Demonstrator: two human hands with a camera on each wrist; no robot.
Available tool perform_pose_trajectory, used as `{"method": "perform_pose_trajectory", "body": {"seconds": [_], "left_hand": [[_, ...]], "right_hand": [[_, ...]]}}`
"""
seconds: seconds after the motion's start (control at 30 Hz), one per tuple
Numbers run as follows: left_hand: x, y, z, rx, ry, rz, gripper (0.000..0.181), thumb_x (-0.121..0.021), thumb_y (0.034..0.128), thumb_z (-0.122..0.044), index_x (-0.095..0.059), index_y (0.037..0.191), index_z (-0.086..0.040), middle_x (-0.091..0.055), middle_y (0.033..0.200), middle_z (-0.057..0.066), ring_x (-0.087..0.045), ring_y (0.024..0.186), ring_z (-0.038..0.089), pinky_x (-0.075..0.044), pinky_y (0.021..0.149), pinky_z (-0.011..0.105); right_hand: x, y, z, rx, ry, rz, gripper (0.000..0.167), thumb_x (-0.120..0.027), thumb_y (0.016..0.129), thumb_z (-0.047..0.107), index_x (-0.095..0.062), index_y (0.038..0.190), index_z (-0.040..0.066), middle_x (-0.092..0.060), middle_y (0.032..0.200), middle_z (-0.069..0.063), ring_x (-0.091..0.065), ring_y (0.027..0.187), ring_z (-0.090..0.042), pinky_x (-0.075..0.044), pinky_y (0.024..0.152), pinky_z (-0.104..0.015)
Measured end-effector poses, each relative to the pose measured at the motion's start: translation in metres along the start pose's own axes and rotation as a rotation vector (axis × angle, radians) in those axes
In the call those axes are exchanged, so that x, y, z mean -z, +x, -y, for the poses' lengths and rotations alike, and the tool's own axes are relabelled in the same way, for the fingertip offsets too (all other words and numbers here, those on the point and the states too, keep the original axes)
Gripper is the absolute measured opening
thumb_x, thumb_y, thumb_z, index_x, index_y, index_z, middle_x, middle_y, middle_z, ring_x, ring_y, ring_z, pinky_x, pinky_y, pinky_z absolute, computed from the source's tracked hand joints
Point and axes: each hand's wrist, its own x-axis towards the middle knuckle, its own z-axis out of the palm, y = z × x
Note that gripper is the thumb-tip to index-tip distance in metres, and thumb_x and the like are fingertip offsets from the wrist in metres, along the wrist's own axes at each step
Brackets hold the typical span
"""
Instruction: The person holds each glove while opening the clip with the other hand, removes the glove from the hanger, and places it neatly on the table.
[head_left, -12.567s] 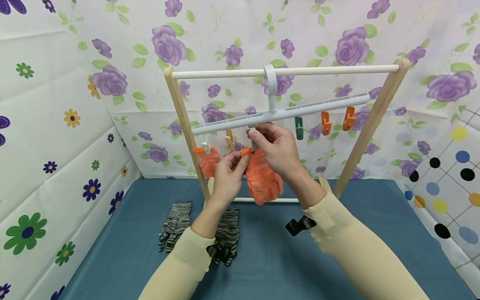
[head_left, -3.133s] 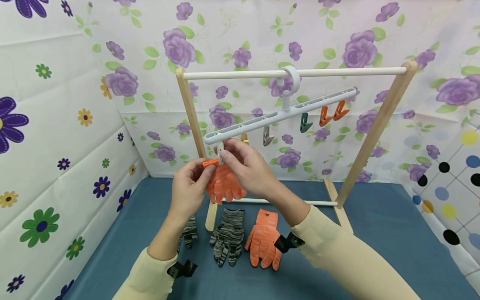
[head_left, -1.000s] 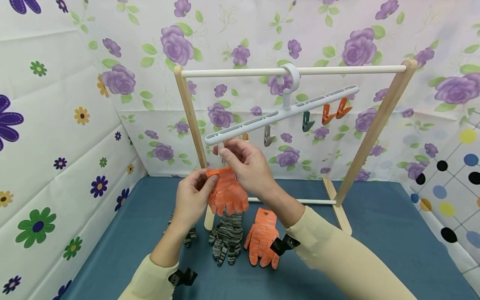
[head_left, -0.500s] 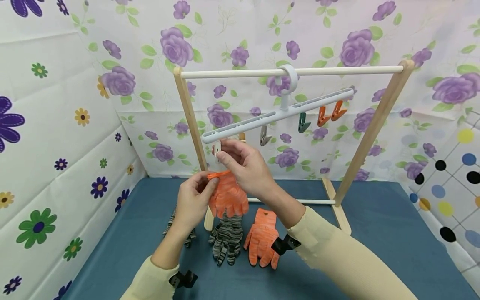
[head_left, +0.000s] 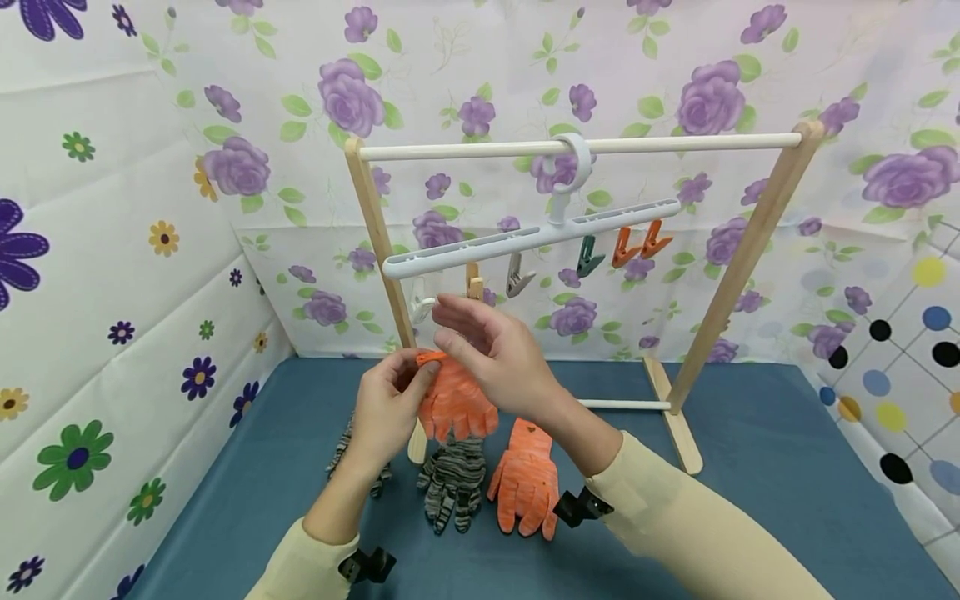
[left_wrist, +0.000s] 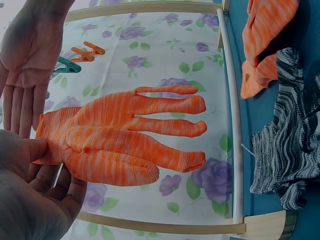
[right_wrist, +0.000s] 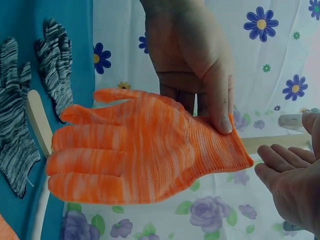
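Note:
My left hand point(head_left: 393, 404) pinches the cuff of an orange knitted glove point(right_wrist: 130, 150), whose fingers hang down. Close by on the right, my right hand point(head_left: 498, 354) holds nothing; its fingers are extended, apart from the cuff in the right wrist view. Just above, a white clothespin point(head_left: 420, 304) hangs from the left end of the grey hanger point(head_left: 480, 248) with no glove in it. A second orange glove point(head_left: 525, 479) lies on the blue table. Beside it are a grey-black striped glove point(head_left: 454, 483) and another striped glove point(head_left: 347, 446), partly hidden by my left arm.
The hanger hooks over the white rod point(head_left: 675, 144) of a wooden rack point(head_left: 738, 275). Along it hang a yellowish clothespin point(head_left: 474, 282), a grey one point(head_left: 516, 275), a green one point(head_left: 588, 257) and two orange ones point(head_left: 622, 248). Patterned cloth point(head_left: 300, 250) encloses the table.
My right hand has let go of the white clothespin, and the hanger has swung. Earlier both orange gloves hung from clothespins; one now lies on the table, the other is in my left hand.

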Motion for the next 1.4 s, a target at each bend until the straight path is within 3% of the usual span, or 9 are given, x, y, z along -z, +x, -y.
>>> {"method": "perform_pose_trajectory", "body": {"seconds": [0.33,0.6,1.03,1.4], "left_hand": [[-0.003,-0.001,-0.003,0.025,-0.001,0.011,0.021,-0.069,0.1065,-0.024,-0.075,0.120,-0.009,-0.072,0.092,0.010,-0.067,0.075,0.025,-0.055,0.061,0.030],[-0.007,-0.003,-0.002,0.034,-0.006,0.019,0.024,-0.070,0.1063,-0.025,-0.074,0.121,-0.007,-0.073,0.095,0.010,-0.067,0.077,0.024,-0.057,0.063,0.031],[-0.022,-0.001,-0.006,0.042,0.027,0.044,0.019,-0.071,0.1057,-0.022,-0.075,0.118,-0.008,-0.073,0.095,0.006,-0.067,0.077,0.021,-0.056,0.064,0.031],[-0.045,-0.002,-0.008,0.000,-0.012,0.107,0.018,-0.071,0.1060,-0.023,-0.077,0.117,-0.011,-0.070,0.090,0.005,-0.065,0.072,0.023,-0.053,0.058,0.031]], "right_hand": [[0.015,-0.026,-0.001,0.058,-0.116,-0.023,0.051,-0.066,0.109,0.022,-0.051,0.157,0.013,-0.061,0.150,-0.001,-0.056,0.140,-0.013,-0.045,0.115,-0.040],[0.034,-0.044,-0.004,0.085,-0.213,-0.064,0.051,-0.070,0.106,0.017,-0.054,0.154,0.009,-0.063,0.147,-0.009,-0.059,0.137,-0.021,-0.045,0.115,-0.047],[0.068,-0.079,-0.026,0.067,-0.365,-0.122,0.055,-0.077,0.101,0.015,-0.057,0.152,0.013,-0.067,0.141,-0.004,-0.062,0.133,-0.022,-0.050,0.108,-0.053],[0.092,-0.106,-0.041,-0.001,-0.436,-0.176,0.056,-0.078,0.100,0.016,-0.058,0.151,0.015,-0.066,0.143,-0.003,-0.061,0.133,-0.024,-0.053,0.105,-0.052]]}}
